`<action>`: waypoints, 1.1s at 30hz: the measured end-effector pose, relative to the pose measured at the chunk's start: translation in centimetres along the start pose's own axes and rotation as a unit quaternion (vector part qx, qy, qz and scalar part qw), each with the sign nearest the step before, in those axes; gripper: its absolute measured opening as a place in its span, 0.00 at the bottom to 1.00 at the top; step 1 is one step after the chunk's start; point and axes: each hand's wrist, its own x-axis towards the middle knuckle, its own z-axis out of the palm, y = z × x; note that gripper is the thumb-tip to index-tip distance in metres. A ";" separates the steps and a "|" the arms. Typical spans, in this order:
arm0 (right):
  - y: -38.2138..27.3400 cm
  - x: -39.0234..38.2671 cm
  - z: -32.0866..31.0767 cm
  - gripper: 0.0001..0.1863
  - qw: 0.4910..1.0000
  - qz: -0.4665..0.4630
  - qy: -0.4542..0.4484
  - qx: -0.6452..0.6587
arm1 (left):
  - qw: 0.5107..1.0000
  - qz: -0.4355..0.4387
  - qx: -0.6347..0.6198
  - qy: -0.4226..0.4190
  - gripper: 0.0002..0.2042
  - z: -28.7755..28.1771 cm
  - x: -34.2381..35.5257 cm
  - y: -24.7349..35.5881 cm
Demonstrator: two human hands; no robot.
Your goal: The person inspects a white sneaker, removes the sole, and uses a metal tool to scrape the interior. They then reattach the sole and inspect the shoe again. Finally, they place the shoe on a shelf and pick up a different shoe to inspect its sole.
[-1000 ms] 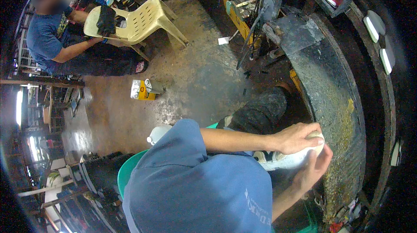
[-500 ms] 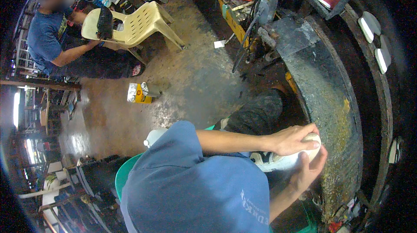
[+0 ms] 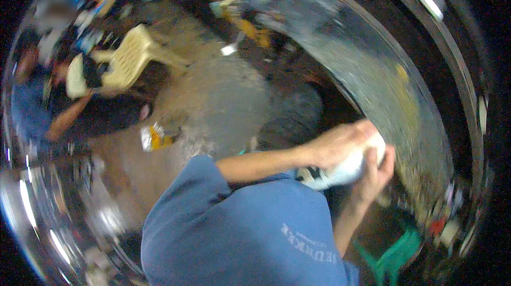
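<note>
A white shoe, its opening dark-patterned, lies across my lap beside the bench edge. My left hand is closed over its top and toe end, with the fingers smeared by motion. From the near side, my right hand wraps round the toe end, the thumb on the white surface and the other fingers curled behind. Both hands partly hide the shoe, and its sole is hard to make out.
A dark, worn curved workbench runs along the right. Pale shoe soles sit on the shelf beyond. A green plastic seat shows lower right. At left, a person works at a cream chair; a yellow container stands on the floor.
My view has swung and blurred, shifting the whole scene. Both hands still hold the shoe; my left hand lies farther back from the toe tip.
</note>
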 end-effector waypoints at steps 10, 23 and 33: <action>-0.9 -0.2 -0.5 0.11 0.999 0.024 0.039 0.000 | 1.000 -0.009 -0.020 -0.006 0.24 -0.1 -0.4 2.3; -1.1 -0.4 -1.2 0.18 0.997 -0.067 -0.037 -0.031 | 0.997 -0.017 -0.033 0.074 0.18 1.0 -0.4 3.4; -0.1 -0.5 0.0 0.15 0.976 -0.144 0.083 0.138 | 0.904 0.286 0.286 0.139 0.28 -0.3 -1.4 6.6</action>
